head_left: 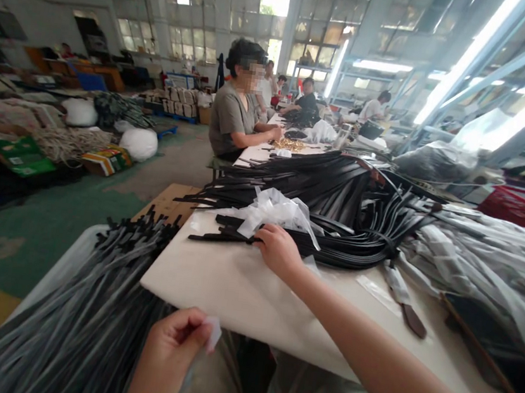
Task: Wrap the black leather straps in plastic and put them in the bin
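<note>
My left hand (172, 342) is held low in front of the table's near edge, thumb and fingers pinched on a small piece of translucent plastic film (214, 333). On the tabletop, my right hand (279, 249) reaches to the near side of a pile of black straps (326, 182). Its fingers are closed on a black strap (223, 238) near the strap's end; the fingertips are partly hidden. Just beyond that hand, crumpled translucent plastic sheets (275, 211) lie over the straps.
A white bin (76, 256) full of long grey-wrapped straps (85, 315) stands left of the white table (233, 282). Wrapped straps (489, 256) and a brown leather tab (414, 321) lie at right. A person (236, 117) sits across, beside gold metal pieces (290, 144).
</note>
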